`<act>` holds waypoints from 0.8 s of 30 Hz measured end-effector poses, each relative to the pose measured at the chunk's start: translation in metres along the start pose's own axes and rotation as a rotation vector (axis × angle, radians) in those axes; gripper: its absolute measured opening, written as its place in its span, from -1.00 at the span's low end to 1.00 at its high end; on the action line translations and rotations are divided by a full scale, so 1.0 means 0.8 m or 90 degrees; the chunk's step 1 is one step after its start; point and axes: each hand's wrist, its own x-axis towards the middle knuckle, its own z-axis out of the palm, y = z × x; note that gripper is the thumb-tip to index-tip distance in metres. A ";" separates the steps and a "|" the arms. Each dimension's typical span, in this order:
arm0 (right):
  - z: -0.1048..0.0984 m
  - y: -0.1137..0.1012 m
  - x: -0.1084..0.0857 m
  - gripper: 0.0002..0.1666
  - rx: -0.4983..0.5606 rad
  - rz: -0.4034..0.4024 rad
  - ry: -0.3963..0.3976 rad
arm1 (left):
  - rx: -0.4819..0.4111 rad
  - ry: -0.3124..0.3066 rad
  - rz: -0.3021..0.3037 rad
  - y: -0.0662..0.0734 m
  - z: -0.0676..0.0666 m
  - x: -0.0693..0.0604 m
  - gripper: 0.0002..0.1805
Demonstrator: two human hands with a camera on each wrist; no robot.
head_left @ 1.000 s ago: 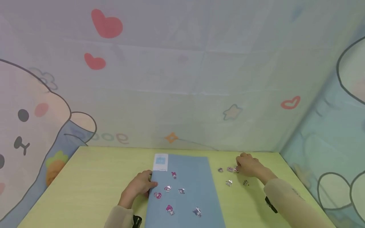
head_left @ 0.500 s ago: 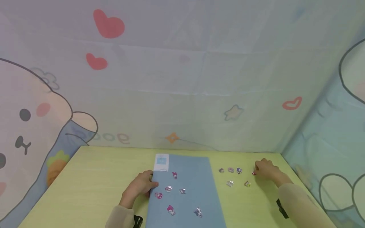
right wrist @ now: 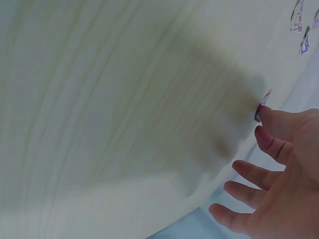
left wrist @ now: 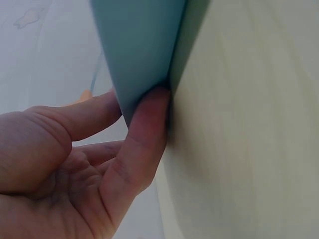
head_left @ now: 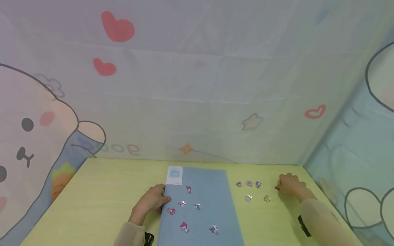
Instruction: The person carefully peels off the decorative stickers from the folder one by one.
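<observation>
My left hand grips the smooth, rectangular blue folder by its edge at twelve o'clock. At two, my right hand partly hides a small glossy sticker; pinched or merely touched, I cannot tell. Five irregular stickers lie at one on the wood-grained bench, before creased cloth.

The blue folder is pinched along its left edge by the left fingers, its white label just beyond them; a small reddish sticker touches the right fingers at the thumb tip.
</observation>
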 end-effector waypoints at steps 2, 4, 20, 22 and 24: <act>-0.001 -0.002 0.000 -0.79 0.001 0.003 0.000 | -0.001 0.001 0.002 0.000 -0.001 0.000 -0.57; -0.003 -0.006 0.000 -0.80 0.001 -0.001 0.006 | 0.000 0.002 0.003 -0.001 -0.002 0.001 -0.56; 0.014 -0.118 0.025 -0.81 -0.017 -0.101 0.117 | -0.016 -0.001 0.008 -0.014 -0.004 0.003 -0.56; 0.015 -0.143 0.024 -0.79 -0.023 -0.119 0.127 | -0.017 -0.002 0.009 -0.016 -0.005 0.005 -0.56; 0.019 -0.168 0.026 -0.77 -0.032 -0.139 0.143 | -0.017 -0.002 0.009 -0.018 -0.006 0.006 -0.57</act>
